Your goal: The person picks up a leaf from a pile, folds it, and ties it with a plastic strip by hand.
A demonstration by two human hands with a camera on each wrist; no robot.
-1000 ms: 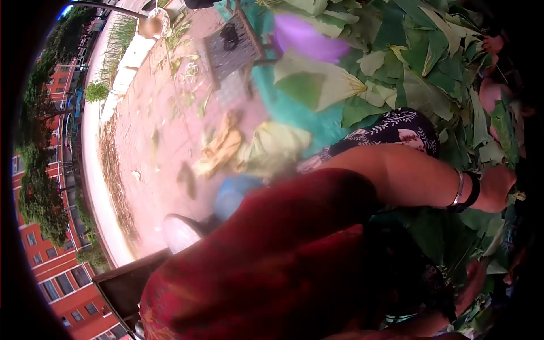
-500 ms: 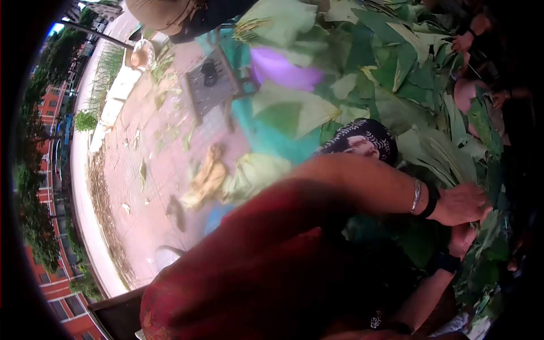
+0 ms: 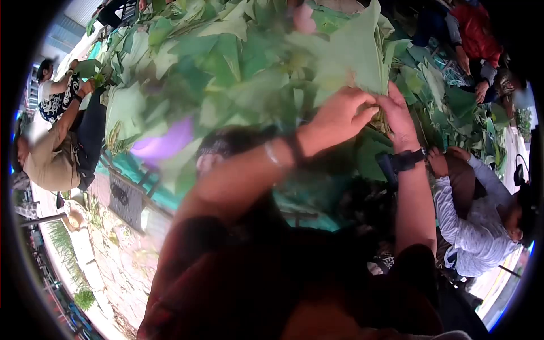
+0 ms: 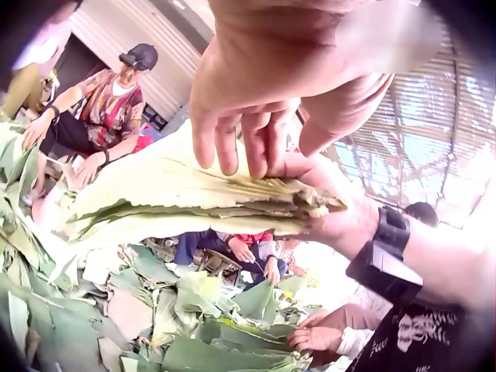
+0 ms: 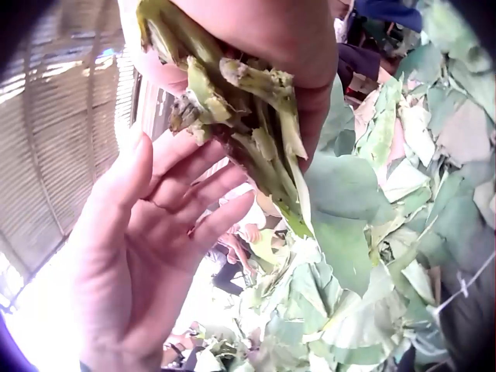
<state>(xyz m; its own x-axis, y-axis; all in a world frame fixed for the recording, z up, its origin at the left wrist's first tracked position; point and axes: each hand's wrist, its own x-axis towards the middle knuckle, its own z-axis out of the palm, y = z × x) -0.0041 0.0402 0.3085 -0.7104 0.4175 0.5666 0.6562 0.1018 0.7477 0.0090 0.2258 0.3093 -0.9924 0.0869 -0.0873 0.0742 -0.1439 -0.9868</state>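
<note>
A bundle of large, pale green folded leaves [image 3: 362,51] stands upright above the pile in the head view. My right hand [image 3: 399,119] grips it near its base. Thick cut stem ends [image 5: 267,116] poke out of that grip in the right wrist view. My left hand [image 3: 340,116] is beside the stems, its fingers spread and palm facing them in the right wrist view. In the left wrist view, the left fingers [image 4: 252,143] hang loosely in front of the leaf bundle's upper edge.
A broad heap of loose green leaves [image 3: 221,56] spreads in front of me, with a purple item [image 3: 164,141] at its near left. Seated people are at the left [image 3: 56,150] and close by at the right [image 3: 481,243]. A low grey seat [image 3: 126,201] stands at the left.
The head view has swung to the right. My left arm was stretched over the pile, then both hands met low at the leaves; now they are raised with the leaf bundle.
</note>
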